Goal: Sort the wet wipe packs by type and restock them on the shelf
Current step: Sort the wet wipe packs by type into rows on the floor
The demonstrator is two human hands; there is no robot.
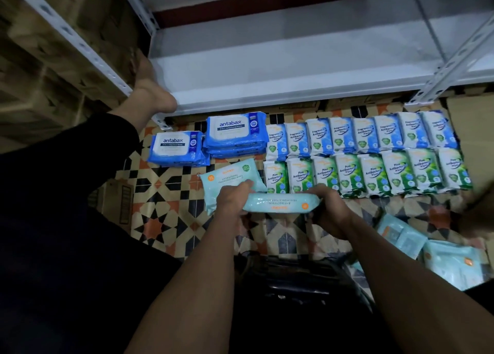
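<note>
Both hands, left (232, 201) and right (329, 209), grip one teal pack (280, 202); best laid squarely atop the flat teal pack (227, 178) beneath.

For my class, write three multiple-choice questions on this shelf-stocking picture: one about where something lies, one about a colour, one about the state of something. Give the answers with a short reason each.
1. Where do the two antabax stacks lie?
A. On the shelf board
B. On the patterned floor, left of the rows of small packs
C. In the person's lap

2. What colour marks the pine packs in the nearer row?
A. Green
B. Red
C. Purple

3. What is the state of the pale teal pack at the centre?
A. Lying alone on the floor
B. Standing on the shelf
C. Held by both hands

Answers:
1 B: both stacks sit on the tiles in front of the shelf.
2 A: their wrappers are green and white, behind them a blue row.
3 C: the left hand and right hand grip its two ends.
</note>
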